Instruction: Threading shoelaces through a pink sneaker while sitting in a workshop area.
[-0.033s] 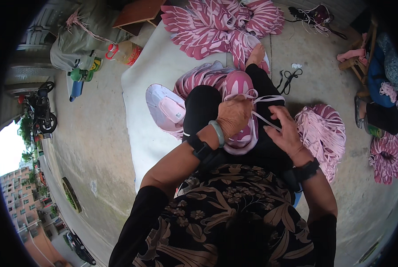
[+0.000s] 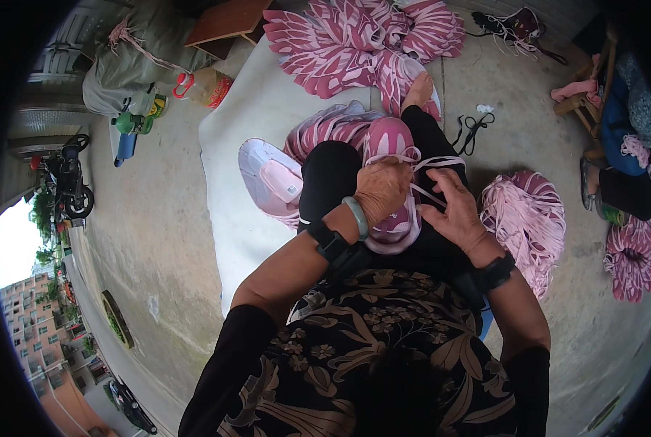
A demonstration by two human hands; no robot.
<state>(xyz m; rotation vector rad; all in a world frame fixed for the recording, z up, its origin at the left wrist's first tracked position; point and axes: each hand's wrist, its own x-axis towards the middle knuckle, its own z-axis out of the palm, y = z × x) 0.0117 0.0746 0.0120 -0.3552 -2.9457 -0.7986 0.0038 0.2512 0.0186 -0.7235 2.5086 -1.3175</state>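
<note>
A pink and white shoe upper (image 2: 389,137) lies on my lap between my black-clad thighs, its toe pointing away from me. My left hand (image 2: 382,191), with a pale bangle at the wrist, is closed over the middle of it, at the pale pink shoelace (image 2: 437,162). The fingertips are partly hidden. The lace runs from there to the right across my thigh. Just right of the shoe upper, my right hand (image 2: 453,211) has its fingers spread, and a strand of lace passes close to its thumb and fingers.
Beside my left knee lies another shoe upper (image 2: 265,178), inside showing, on a white sheet (image 2: 227,138). A pile of pink uppers (image 2: 340,47) spreads ahead. A bundle with pink laces (image 2: 523,218) stands at right. A black cord (image 2: 476,132) and red-capped bottle (image 2: 203,86) lie farther off.
My right hand has moved a little left, closer to the shoe upper and the lace strand. My left hand stays in place on the lace.
</note>
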